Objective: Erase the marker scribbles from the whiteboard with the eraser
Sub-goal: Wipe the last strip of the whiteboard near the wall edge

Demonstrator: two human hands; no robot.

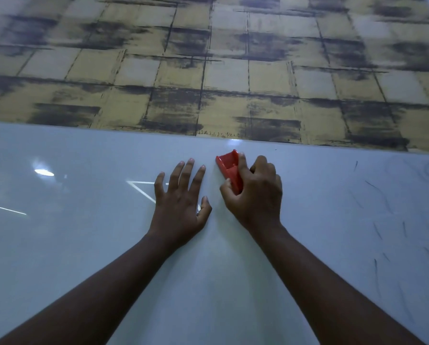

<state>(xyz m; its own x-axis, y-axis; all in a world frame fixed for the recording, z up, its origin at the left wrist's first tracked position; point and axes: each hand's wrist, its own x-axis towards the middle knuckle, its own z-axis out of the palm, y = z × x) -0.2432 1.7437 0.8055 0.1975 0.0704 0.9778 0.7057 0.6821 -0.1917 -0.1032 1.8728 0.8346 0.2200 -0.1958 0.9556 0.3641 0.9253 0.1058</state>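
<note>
- From the head view I observe the whiteboard lying flat under both forearms; its far edge meets a floor with a yellow-and-dark checked pattern.
- My right hand is clenched around the red eraser: the thumb sits on the eraser's left side and the fingers curl over its top and right side. The grasp is firm — the near half of the eraser is hidden under the palm.
- The eraser rests on the board near its far edge, around the middle of the frame, with its open red plastic back facing up and its far end poking out past the fingers.
- My left hand lies palm down on the board just beside the eraser, to its left, fingers straight and spread. It grasps nothing; it is released and pressed flat.
- The two hands are close but apart, with a narrow strip of bare board between thumb and thumb.
- Marker scribbles — thin dark strokes, short and scattered — show on the right part of the board, well apart from the eraser. Fainter looping marks sit near the upper right corner; I cannot tell their shape.
- Bright reflections of lights show on the left part of the glossy surface, including a white angled line passing under the left hand.
</note>
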